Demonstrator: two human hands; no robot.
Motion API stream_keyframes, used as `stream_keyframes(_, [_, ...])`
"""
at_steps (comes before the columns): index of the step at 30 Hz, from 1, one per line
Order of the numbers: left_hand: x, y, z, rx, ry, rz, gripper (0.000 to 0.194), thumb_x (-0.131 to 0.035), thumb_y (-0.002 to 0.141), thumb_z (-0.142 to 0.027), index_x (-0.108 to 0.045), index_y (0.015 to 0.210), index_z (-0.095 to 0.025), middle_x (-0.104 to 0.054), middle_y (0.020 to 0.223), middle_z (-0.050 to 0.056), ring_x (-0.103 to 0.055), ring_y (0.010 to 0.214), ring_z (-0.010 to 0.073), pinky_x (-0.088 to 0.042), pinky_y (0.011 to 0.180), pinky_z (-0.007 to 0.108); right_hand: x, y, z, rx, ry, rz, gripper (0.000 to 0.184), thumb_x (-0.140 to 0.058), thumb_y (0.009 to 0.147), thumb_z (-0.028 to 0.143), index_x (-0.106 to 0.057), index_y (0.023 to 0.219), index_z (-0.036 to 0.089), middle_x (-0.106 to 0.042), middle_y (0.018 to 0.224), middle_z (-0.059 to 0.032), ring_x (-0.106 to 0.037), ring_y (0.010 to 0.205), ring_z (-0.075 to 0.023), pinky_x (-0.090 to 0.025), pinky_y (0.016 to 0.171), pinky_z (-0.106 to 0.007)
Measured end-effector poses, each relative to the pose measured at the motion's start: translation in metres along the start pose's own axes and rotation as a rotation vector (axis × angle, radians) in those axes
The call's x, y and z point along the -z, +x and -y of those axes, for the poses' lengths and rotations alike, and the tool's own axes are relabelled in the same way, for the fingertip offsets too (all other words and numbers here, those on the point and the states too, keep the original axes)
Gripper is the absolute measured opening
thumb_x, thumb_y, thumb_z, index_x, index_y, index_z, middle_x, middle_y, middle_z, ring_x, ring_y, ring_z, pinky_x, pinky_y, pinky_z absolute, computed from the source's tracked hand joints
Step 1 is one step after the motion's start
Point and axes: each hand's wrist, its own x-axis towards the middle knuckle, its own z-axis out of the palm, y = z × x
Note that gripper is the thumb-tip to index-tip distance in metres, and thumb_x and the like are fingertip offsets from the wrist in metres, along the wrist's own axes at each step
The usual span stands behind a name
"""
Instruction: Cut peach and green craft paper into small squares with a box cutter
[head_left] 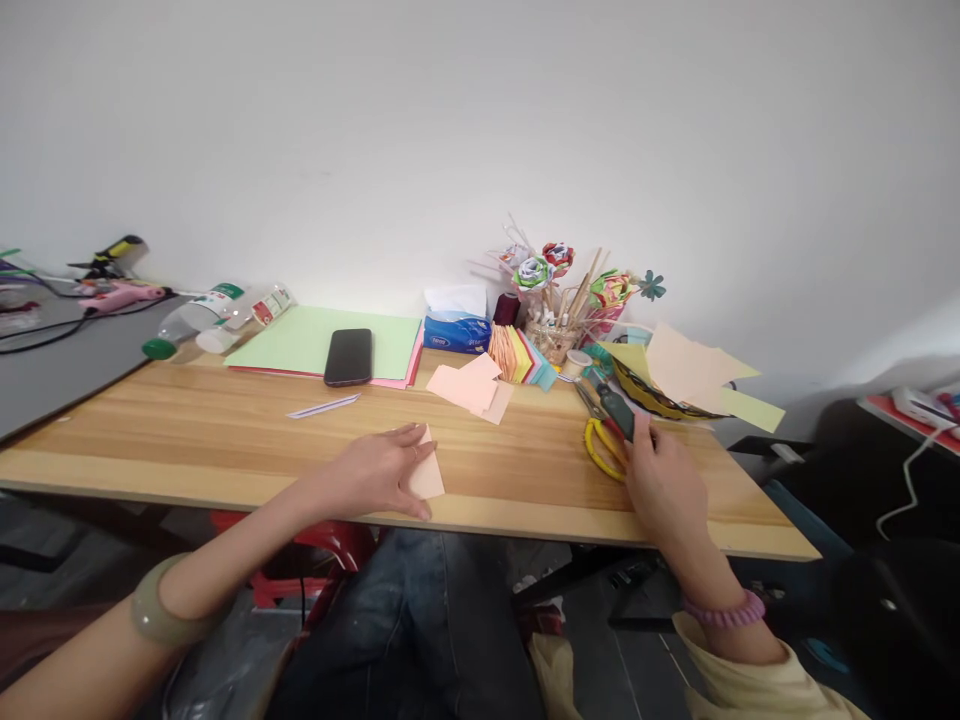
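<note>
My left hand (379, 470) lies on the table with thumb and fingers apart across a small pale pink paper (429, 472), holding it down near the front edge. On the right, my right hand (664, 480) is closed round a dark green, slim bottle-shaped thing (618, 410) with a narrow greyish tip pointing away from me. Its exact kind cannot be made out. Yellow-handled scissors (602, 450) lie just left of that hand, partly behind the dark thing. Beyond my left hand is a loose pile of pink paper pieces (469, 388).
A black phone (349, 357) rests on green sheets (292, 335). Behind stand a blue tissue pack (456, 333), fanned coloured papers (517, 355) and paper flowers (534, 272). A folded paper strip (324, 406) and plastic bottles (201, 312) lie left; a basket of paper scraps (660, 395) stands right.
</note>
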Motion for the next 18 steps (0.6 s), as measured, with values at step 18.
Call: stream_keyframes(18, [-0.026,-0.003,0.013,0.055,0.001,-0.112,0.045,-0.024,0.098,-0.037,-0.047,0.132,-0.02,-0.041,0.141,0.003,-0.039,0.129,0.0144,-0.035,0.104,0.029,0.049,-0.096,0.084,0.697,0.257,0.252,0.043,-0.039,0.092,0.027,-0.041,0.133,0.017,-0.061,0.091,-0.0073,-0.064,0.054,-0.0156,-0.052,0.043,-0.027])
